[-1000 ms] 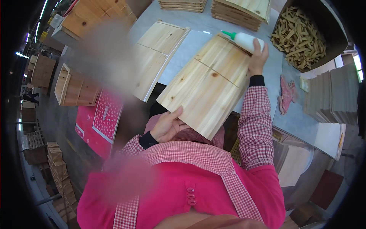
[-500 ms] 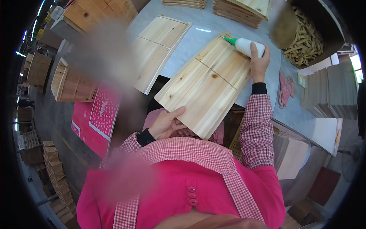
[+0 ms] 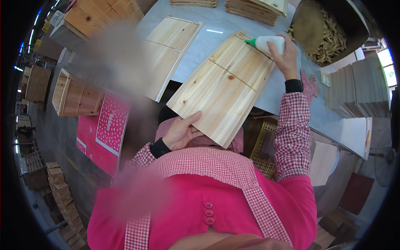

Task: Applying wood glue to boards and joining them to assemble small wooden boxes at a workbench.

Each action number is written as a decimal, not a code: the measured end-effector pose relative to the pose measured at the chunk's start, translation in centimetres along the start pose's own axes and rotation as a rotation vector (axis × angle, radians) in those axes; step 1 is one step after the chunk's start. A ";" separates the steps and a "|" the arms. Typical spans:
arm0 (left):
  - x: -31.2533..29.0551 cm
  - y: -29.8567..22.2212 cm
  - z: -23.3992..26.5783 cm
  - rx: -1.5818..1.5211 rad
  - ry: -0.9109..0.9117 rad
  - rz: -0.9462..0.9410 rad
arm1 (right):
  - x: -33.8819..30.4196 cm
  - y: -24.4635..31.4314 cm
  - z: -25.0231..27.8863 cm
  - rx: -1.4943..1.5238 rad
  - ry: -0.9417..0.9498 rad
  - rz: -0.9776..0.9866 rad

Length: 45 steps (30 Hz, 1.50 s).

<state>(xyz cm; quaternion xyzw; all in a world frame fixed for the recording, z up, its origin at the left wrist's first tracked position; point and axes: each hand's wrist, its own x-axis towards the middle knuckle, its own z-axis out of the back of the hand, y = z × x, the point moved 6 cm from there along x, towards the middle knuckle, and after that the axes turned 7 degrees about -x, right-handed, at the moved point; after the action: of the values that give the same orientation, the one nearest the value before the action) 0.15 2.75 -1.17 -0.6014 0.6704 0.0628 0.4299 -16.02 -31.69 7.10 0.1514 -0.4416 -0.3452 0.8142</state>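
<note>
My right hand (image 3: 285,57) is wrapped round a white squeeze bottle (image 3: 265,43) with a green nozzle. The bottle lies nearly level, its tip just over a groove by the far end of a pale wooden board (image 3: 221,93). A second groove crosses the board farther down. The board is tilted toward me, far end over the table and near end above my lap. My left hand (image 3: 182,131) grips its near left edge, thumb on top and fingers underneath. Left of it, a similar grooved board (image 3: 168,50) lies on the table.
Stacked wooden boards (image 3: 252,12) stand at the table's (image 3: 196,52) far edge. A box (image 3: 352,37) of wood strips is at far right, near a pink cloth (image 3: 308,85) and stacked grey panels (image 3: 358,89). Wooden boxes (image 3: 79,98) and a pink printed sheet (image 3: 100,133) are on the left.
My right hand has shifted the bottle slightly rightward along the board's far end and levelled it, the forearm swinging outward. My left hand keeps its grip on the board. The whole view has shifted a little.
</note>
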 end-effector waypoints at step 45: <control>4.6 2.0 -1.5 -0.186 0.108 0.007 | -11.7 5.0 9.7 -0.115 -0.103 -0.131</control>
<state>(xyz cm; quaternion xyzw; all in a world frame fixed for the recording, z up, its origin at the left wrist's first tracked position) -1.86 -1.03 -4.11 -0.6389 0.6860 0.0936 0.3354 -26.16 -19.40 8.18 0.1151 -0.4514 -0.4299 0.7734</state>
